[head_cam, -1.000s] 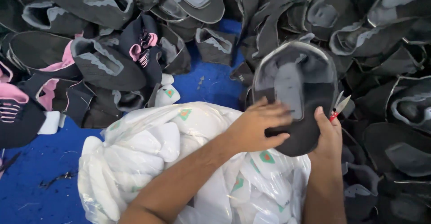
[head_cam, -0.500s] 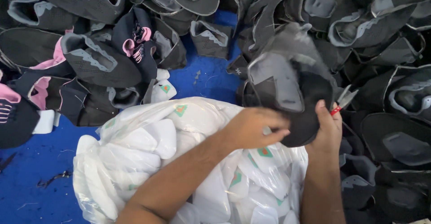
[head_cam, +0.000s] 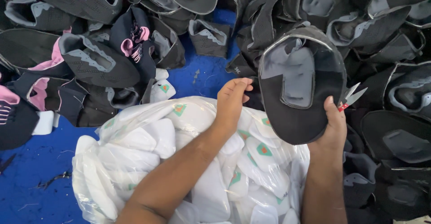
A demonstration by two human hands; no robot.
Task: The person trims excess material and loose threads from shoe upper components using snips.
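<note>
My right hand [head_cam: 333, 130] grips the lower right edge of a black shoe upper [head_cam: 301, 87] with a grey lining, held flat and facing me. The same hand also holds small thread snips [head_cam: 353, 96] with a red grip, their blades pointing up and right. My left hand [head_cam: 232, 102] rests with fingers curled over the top of a clear plastic bag [head_cam: 148, 152] full of white insoles. It is just left of the upper and no longer touches it.
Piles of black and grey shoe uppers [head_cam: 90, 62] lie on the left, some with pink trim [head_cam: 134, 40], and more [head_cam: 390, 26] fill the right side. Blue floor covering [head_cam: 31, 170] shows at lower left and between the piles.
My left hand has let go of the black upper and dropped onto the bag. My right hand has turned the upper so its grey lining faces me.
</note>
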